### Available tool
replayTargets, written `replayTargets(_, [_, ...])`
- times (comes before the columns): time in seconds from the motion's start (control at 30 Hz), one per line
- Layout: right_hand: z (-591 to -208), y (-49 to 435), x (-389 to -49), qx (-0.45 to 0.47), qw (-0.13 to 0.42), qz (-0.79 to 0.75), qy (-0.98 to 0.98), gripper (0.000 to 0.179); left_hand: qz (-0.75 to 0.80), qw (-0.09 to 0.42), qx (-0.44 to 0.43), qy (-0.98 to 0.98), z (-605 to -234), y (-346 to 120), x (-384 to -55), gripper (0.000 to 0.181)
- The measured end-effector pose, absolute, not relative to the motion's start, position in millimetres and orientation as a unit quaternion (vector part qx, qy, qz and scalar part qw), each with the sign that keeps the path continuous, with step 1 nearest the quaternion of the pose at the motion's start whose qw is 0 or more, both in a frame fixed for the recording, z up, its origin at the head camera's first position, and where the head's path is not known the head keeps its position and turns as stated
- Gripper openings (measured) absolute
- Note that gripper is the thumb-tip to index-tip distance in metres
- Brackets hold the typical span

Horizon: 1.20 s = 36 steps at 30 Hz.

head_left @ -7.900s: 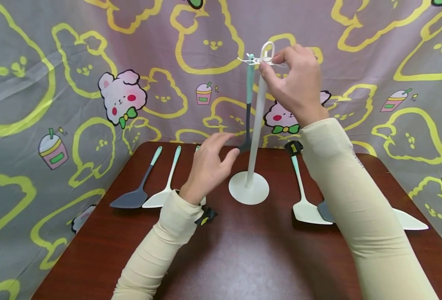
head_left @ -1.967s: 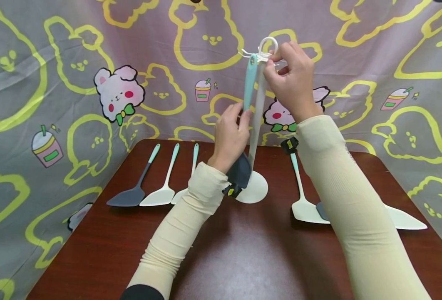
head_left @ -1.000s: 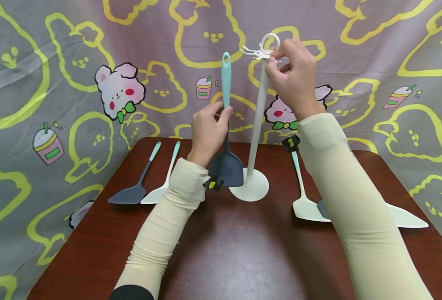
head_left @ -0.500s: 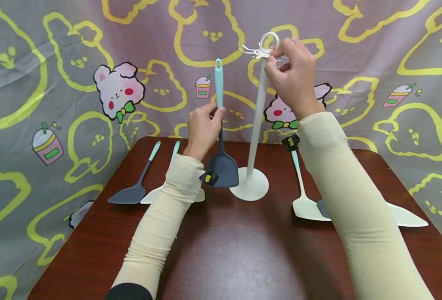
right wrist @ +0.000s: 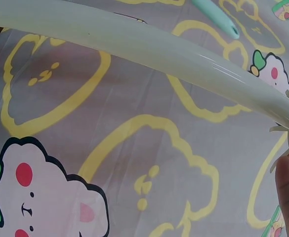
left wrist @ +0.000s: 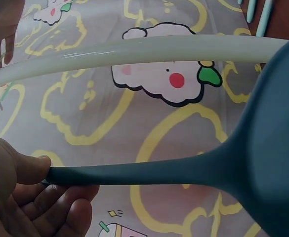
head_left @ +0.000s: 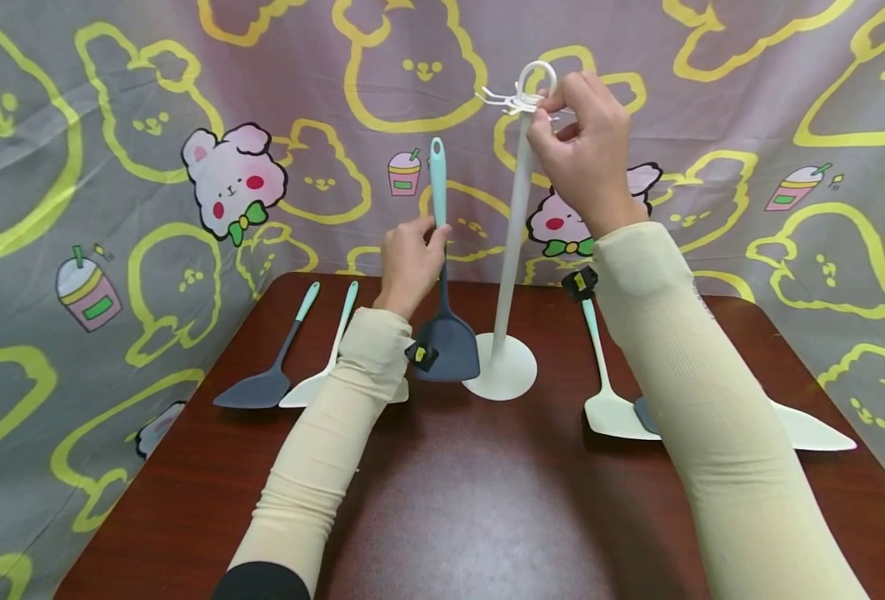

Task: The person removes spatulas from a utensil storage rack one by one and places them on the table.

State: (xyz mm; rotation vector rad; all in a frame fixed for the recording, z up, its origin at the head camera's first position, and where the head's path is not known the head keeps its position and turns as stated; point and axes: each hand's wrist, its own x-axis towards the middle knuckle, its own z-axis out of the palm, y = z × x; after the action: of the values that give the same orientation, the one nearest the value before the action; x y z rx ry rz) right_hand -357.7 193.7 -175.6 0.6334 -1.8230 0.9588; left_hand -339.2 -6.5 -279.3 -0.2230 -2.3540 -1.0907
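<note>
My left hand point(head_left: 411, 265) pinches a spatula point(head_left: 453, 343) with a dark grey blade and a mint handle, thumb and fingers where handle meets shaft. It hangs upright, blade down, just left of the white stand point(head_left: 516, 217). In the left wrist view the grey shaft point(left wrist: 144, 174) runs out from my thumb and fingers. My right hand point(head_left: 588, 146) pinches the white hook ring point(head_left: 521, 102) at the stand's top, under its loop. The hooks in sight carry nothing; others are behind my fingers. The right wrist view shows the pole point(right wrist: 174, 61) and my thumb at the hooks.
On the table's left lie a grey spatula point(head_left: 258, 389), a white spatula point(head_left: 309, 389) and another white blade point(head_left: 402, 392) mostly behind my left sleeve. On the right, a white spatula point(head_left: 617, 419), a grey blade point(head_left: 645, 414) and another white blade point(head_left: 817, 433) lie partly under my right arm.
Earlier the grey spatula hung from a hook and my left hand was open beside it. My left hand gripped it, took it off, moved it left and lowered it slightly. My right hand stays at the hooks.
</note>
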Motion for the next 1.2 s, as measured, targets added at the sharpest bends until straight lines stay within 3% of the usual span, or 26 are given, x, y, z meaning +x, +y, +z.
replayTargets(0.63, [-175.4,193.1,-356.8,0.252,0.473,0.390,-0.749,0.018,-0.365,0.236,-0.067,-0.898,-307.5,-4.3,-354.2,0.030])
replayTargets(1.2, [-175.3,191.2,-353.8,0.247,0.466,0.393,-0.753,0.019,-0.336,0.156,-0.048,-0.928,-344.3,-7.0,-366.6,0.038])
